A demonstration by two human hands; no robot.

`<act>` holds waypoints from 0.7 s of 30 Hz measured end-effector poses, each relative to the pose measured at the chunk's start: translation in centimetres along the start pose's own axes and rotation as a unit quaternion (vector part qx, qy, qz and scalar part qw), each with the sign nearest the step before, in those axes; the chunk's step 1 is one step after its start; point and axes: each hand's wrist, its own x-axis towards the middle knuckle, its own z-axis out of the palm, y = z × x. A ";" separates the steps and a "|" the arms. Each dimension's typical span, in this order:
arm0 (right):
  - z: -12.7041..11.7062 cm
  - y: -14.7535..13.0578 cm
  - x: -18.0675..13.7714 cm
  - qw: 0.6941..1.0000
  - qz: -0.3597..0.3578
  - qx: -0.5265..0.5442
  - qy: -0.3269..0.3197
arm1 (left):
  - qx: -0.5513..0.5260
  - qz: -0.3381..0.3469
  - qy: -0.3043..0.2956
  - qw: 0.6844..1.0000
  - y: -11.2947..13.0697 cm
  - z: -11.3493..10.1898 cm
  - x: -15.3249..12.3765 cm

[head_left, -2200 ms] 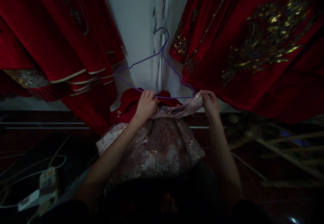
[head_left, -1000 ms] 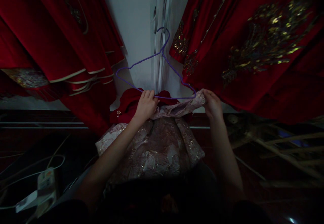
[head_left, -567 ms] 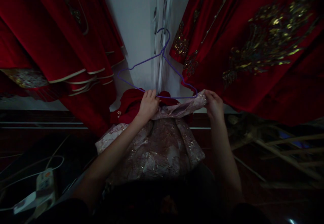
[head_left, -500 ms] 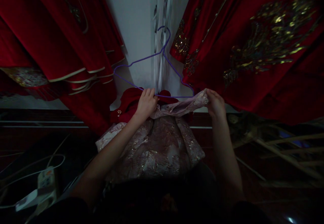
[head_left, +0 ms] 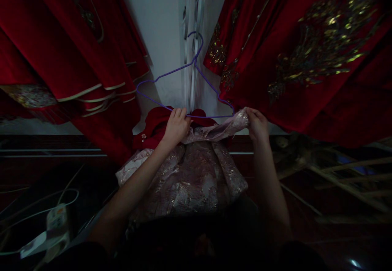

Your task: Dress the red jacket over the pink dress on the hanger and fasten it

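Note:
My left hand [head_left: 177,124] is closed around the lower bar of a purple hanger [head_left: 175,70], at the middle of the waistband. The hanger stands upright, hook at the top. My right hand [head_left: 257,123] pinches the right end of the waistband of a pale pink skirt [head_left: 202,181] with a shiny metallic pattern. That end is stretched up and to the right, close to the hanger's lower right corner. The skirt's body spreads over my lap. Behind it lies a red garment [head_left: 153,130] with a small beaded ornament. Whether my left fingers also hold the waistband is hidden.
Red garments [head_left: 76,38] with pale trim hang at the left. More red garments [head_left: 294,111] with gold sequins hang at the right. A white wall [head_left: 165,25] stands between them. A power strip [head_left: 58,226] with cables lies low left, and a wooden rack [head_left: 346,189] lies low right.
My right hand and the waistband end have shifted slightly left, nearer the hanger's corner. My left hand keeps its grip; the whole view has shifted a little.

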 end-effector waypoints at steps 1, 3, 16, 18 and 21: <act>0.2 -0.1 -0.2 1.000 0.000 0.005 -0.004 | 0.004 0.002 0.000 1.000 0.0 -0.1 0.0; 0.7 -0.3 -0.6 1.000 0.000 0.011 -0.008 | 0.003 0.006 -0.002 1.000 0.0 -0.1 0.0; 1.1 -1.3 -0.5 0.994 -0.066 -0.089 -0.005 | -0.020 0.014 -0.005 1.000 0.7 -0.7 0.2; 1.9 -1.8 -0.4 0.987 -0.118 -0.110 -0.024 | -0.023 0.018 -0.009 1.000 0.9 -0.4 0.5; 2.7 -2.3 -0.2 0.970 -0.191 -0.146 -0.036 | -0.021 0.015 -0.011 1.000 1.0 0.1 0.8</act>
